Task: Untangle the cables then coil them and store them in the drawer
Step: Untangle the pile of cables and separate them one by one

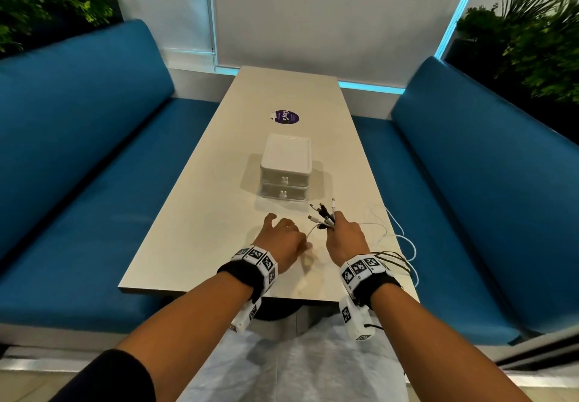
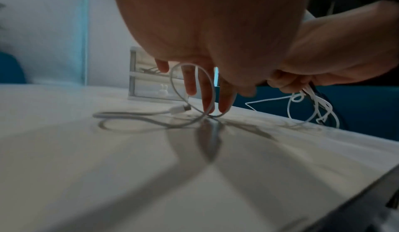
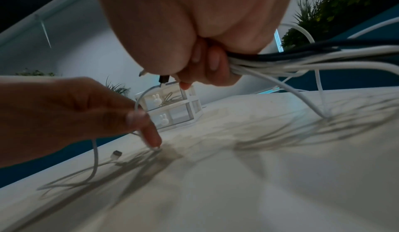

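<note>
Right hand: the right hand (image 1: 346, 238) is closed in a fist around a bundle of cables (image 3: 291, 59), white and black together; the plug ends (image 1: 322, 213) fan out above the fist, towards the drawer unit.
Bundle's tails: the loose lengths (image 1: 398, 235) run out from under the right hand, lie in loops on the table near its right edge, and some hang over that edge.
Left hand: the left hand (image 1: 280, 238) is just beside the right one, palm down, with its fingers (image 2: 208, 92) pointing down to the table; the fingertips touch or nearly touch the surface.
Single cable: a single white cable (image 2: 172, 88) loops around the left hand's fingers, and the thumb (image 3: 134, 116) seems to press it against them; whether this is a true pinch cannot be told.
Its end: the connector (image 2: 180, 110) of that cable lies on the table to the left of the fingers, with a flat loop of cord beyond it.
Drawer unit: a small white drawer unit (image 1: 285, 169) stands on the table beyond both hands, with two drawers stacked, both closed, each with a rabbit-shaped knob (image 3: 156, 99); thin cords already show through the clear front of the upper drawer.
Table: a long pale table (image 1: 194, 213) with a round purple sticker (image 1: 284, 117) beyond the drawer unit.
Surroundings: blue benches (image 1: 78, 151) on either side, and green plants (image 1: 532, 41) behind them.
</note>
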